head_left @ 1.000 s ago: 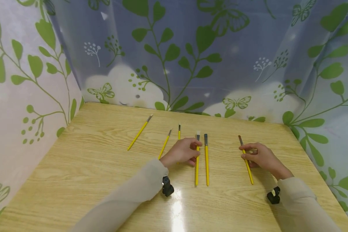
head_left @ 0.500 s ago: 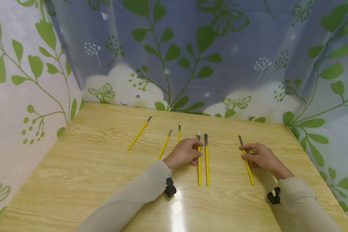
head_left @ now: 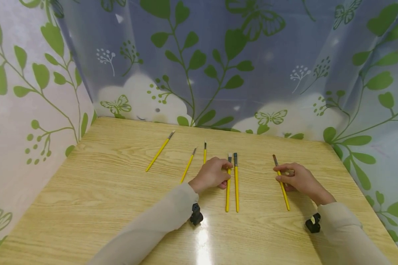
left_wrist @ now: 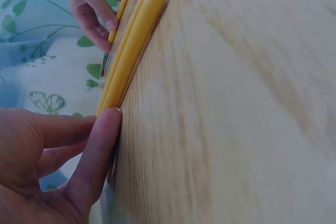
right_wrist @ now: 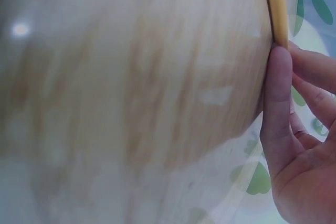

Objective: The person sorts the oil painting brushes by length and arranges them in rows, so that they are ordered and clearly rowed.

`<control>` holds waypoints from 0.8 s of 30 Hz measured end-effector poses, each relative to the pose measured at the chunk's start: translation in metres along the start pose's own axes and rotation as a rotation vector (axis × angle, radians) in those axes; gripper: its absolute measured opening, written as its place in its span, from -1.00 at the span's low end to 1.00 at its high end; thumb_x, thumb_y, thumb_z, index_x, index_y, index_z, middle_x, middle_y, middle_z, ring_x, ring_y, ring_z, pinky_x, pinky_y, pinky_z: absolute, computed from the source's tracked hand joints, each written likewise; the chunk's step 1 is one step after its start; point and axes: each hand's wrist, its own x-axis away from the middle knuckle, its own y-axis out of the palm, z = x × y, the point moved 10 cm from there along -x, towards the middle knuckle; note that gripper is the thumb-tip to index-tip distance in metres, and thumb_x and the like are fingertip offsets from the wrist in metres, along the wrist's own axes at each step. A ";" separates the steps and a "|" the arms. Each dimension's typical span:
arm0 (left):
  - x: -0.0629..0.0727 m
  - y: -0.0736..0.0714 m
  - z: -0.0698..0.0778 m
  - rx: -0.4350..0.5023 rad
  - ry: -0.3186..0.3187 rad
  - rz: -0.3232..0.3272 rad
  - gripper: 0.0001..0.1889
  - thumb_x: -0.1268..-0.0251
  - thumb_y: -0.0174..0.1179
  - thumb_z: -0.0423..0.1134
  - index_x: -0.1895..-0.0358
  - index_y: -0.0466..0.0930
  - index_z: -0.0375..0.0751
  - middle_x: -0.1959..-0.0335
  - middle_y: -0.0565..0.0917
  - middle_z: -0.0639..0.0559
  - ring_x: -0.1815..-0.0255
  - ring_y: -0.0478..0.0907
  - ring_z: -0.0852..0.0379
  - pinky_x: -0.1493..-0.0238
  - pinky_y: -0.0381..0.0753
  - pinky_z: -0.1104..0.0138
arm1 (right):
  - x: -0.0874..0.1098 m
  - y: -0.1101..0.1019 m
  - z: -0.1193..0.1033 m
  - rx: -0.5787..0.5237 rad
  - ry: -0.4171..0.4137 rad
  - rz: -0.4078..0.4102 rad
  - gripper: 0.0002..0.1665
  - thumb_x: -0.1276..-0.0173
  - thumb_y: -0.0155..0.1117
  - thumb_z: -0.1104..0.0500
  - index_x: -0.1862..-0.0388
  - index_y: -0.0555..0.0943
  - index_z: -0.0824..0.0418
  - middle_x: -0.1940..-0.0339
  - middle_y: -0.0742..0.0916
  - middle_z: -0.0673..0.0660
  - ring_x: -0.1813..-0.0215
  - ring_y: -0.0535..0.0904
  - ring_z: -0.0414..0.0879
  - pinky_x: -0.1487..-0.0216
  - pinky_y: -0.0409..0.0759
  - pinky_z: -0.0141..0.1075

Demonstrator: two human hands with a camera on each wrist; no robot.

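Nearest the viewer, a left sleeve (head_left: 152,224) and a right sleeve (head_left: 351,228), both light beige, reach forward over the wood-grained surface (head_left: 258,235); a small black device (head_left: 196,214) sits at the left wrist, and a matching one at the right. Beyond the cuffs lie the two hands, well apart. The left hand (head_left: 212,173) pinches a white-tipped brush (head_left: 228,193) between thumb and fingers, the yellow handle extending from the grip toward the person. Just to the right of this brush, nearly parallel, lies a dark-tipped brush (head_left: 237,187), untouched and between the hands; a narrow gap shows at the handle ends. The right hand (head_left: 298,180) similarly pinches a brown-tipped brush (head_left: 284,193), its handle slanting toward the person and to the right. Left of and partly beyond the left hand are a thin slanted brush (head_left: 187,167) and a short-looking brush (head_left: 205,154), whose lower part is hidden by that hand. Farther left and back lies a slanted pale-tipped brush (head_left: 160,151). All six point their bristles away from the person. Behind the surface hangs a blue cloth (head_left: 212,55) patterned with green leaves and butterflies.
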 end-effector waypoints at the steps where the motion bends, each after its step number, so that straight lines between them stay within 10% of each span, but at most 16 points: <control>1: 0.000 0.000 0.000 -0.006 -0.003 0.003 -0.55 -0.53 0.32 -0.46 -0.43 0.66 -0.25 0.01 0.76 -0.13 0.59 0.67 0.14 0.48 0.75 0.37 | 0.000 0.000 0.000 0.002 0.000 -0.001 -0.41 -0.70 0.30 0.12 -0.55 0.52 0.38 -0.49 0.53 0.49 -0.09 0.79 -0.13 0.07 0.85 -0.22; 24: -0.002 0.001 -0.002 0.050 -0.009 0.028 -0.53 -0.53 0.34 -0.45 -0.44 0.65 -0.26 -0.29 0.73 -0.20 0.62 0.63 0.15 0.49 0.77 0.35 | -0.001 0.001 0.000 0.001 -0.006 0.005 -0.43 -0.71 0.28 0.15 -0.55 0.51 0.40 -0.47 0.55 0.51 -0.04 0.79 -0.17 0.12 0.84 -0.24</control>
